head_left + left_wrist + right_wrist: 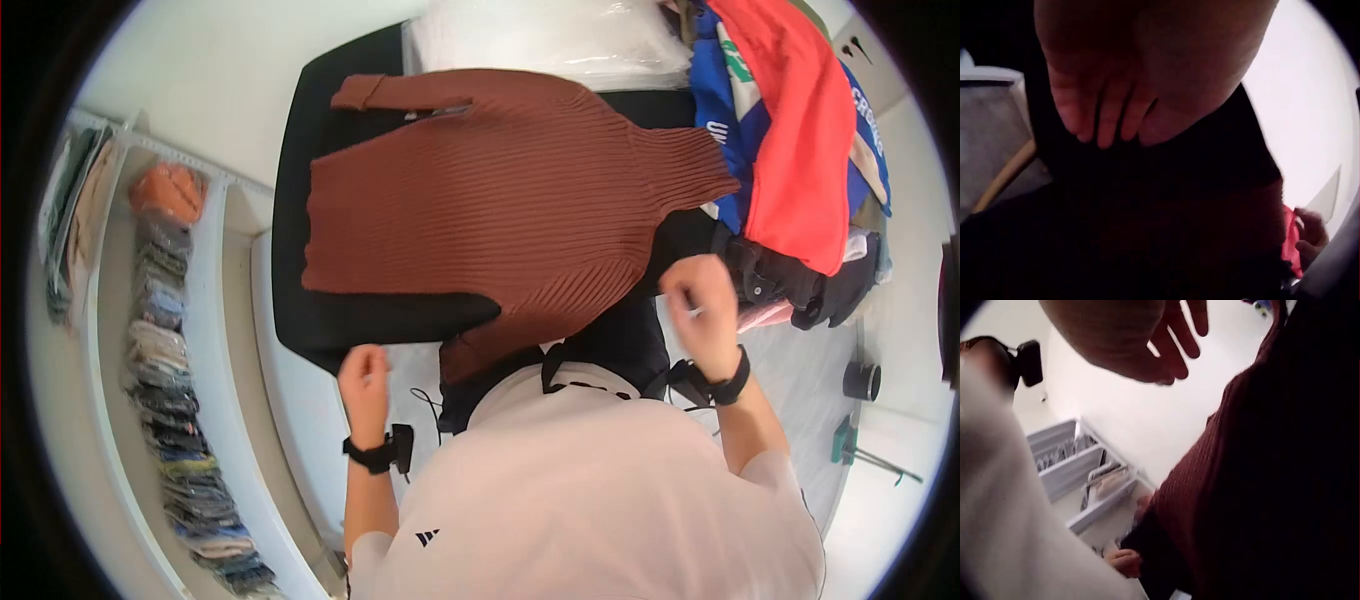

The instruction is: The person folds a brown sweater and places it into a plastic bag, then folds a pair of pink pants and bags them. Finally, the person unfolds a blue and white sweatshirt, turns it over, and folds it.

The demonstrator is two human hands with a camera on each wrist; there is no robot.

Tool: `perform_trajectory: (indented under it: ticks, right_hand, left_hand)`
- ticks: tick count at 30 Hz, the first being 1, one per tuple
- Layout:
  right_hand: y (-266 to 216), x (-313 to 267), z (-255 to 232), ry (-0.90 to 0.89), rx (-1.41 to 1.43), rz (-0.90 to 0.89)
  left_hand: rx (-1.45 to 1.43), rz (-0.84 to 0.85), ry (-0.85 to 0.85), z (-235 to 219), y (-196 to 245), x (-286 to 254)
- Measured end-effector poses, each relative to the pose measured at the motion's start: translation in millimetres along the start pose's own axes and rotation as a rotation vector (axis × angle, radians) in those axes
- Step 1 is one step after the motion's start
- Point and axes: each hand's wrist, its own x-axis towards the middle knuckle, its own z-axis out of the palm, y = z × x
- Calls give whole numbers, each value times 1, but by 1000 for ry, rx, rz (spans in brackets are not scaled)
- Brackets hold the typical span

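Note:
A brown ribbed turtleneck sweater [470, 200] lies spread on a black table [300, 300], its high collar pointing right. The far sleeve stretches left along the top, while the near sleeve [520, 335] comes down over the front edge towards the person. My left hand [364, 392] is at the table's front left corner, fingers loosely bent and holding nothing; the left wrist view shows its palm and fingers [1109, 119] from below. Right of the sweater's shoulder, my right hand [706, 312] is blurred and loosely curled. Its fingers [1179, 344] hang apart and empty in the right wrist view.
Clear plastic bags [550, 45] lie at the table's back edge. A pile with a red garment [800, 140] and blue ones is at the right, dark clothes [770, 270] below it. White shelves [215, 300] on the left hold packed garments [165, 370].

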Motion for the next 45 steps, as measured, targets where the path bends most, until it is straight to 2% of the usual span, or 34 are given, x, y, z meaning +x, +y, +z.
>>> perform_trajectory:
  ticks: [1,2,3,5,8,9,11,12,13,14,15,16,17,18,19,20,21,23,24,25,26,27,29,30,32,33,35,36,38,39,41,42,44,45]
  right_hand:
    - [-1,-1,-2,-22,22,-6]
    - [-12,7,3,-51,68,-98]
    - [-12,21,27,-149,-24,-157]
    - [-20,17,48,-274,-104,-221]
    - [-11,14,65,-292,-212,-287]
    - [-7,14,66,-279,-220,-296]
    - [-3,12,67,-259,-241,-302]
    - [-2,11,66,-243,-230,-266]
    - [-1,11,64,-231,-235,-265]
    - [0,12,61,-197,-228,-179]
    - [0,13,57,-164,-220,-93]
    - [-3,19,45,-150,-175,-33]
    - [2,20,40,-141,-180,-29]
    - [10,20,35,-145,-115,-17]
    - [17,20,31,-150,-48,-7]
    - [23,22,28,-98,-56,-25]
    - [28,25,27,-19,19,1]
    - [36,37,21,-38,215,135]
    - [39,43,19,-48,291,242]
    - [42,48,17,-60,367,351]
    - [47,56,15,-84,435,413]
    - [57,61,18,-76,429,407]
    - [72,67,26,-67,427,504]
    - [73,70,26,-66,425,507]
    - [73,74,27,-94,457,609]
    - [74,75,26,-96,461,613]
    - [71,77,24,-128,395,649]
    - [66,79,23,-137,402,647]
    - [53,83,24,-75,32,463]
    - [52,85,29,-81,39,460]
    - [53,89,38,-73,43,312]
    - [55,91,38,-145,24,337]
    - [59,92,40,-138,-6,368]
    - [62,91,42,-128,-39,402]
  left_hand:
    - [-65,-77,-152,14,-3,-12]
    - [-69,-51,-164,33,-4,-19]
    - [-93,53,-140,60,-27,8]
    - [51,201,-96,91,-67,-5]
    - [149,210,-208,111,-82,-5]
    - [150,223,-197,109,-89,-1]
    - [52,-62,-448,96,-99,11]
    - [-24,4,-415,75,-54,6]
    - [-117,-92,-458,54,-29,4]
    - [-207,-189,-505,30,-8,2]
    - [-218,-162,-548,4,22,-3]
    - [-344,-183,-457,-12,19,-11]
    - [-565,-302,-385,-32,60,-19]
    - [-646,-248,-381,-54,80,-20]
    - [-761,-241,-309,-66,98,-19]
    - [-808,-157,-220,-79,105,-12]
    - [-1020,-93,-209,-77,123,-2]
    - [-1091,-105,-193,-90,135,35]
    - [-1248,-108,-296,-89,147,57]
    - [-1182,155,-369,-71,162,82]
    - [-1178,148,-300,-64,163,112]
    - [-1146,390,-291,-44,173,135]
    - [-1267,8,-372,-39,186,147]
    - [-1268,6,-376,-36,185,147]
    - [-263,245,-213,-32,175,140]
    - [-261,241,-215,-37,164,139]
    - [407,559,-391,-53,138,135]
    - [391,547,-364,-56,130,128]
    - [443,537,-324,-62,123,115]
    - [491,538,-292,-64,121,111]
    - [494,534,-291,-67,109,115]
    - [471,555,-265,-67,101,120]
    - [448,572,-236,-70,91,126]
    - [369,491,-218,-72,88,128]
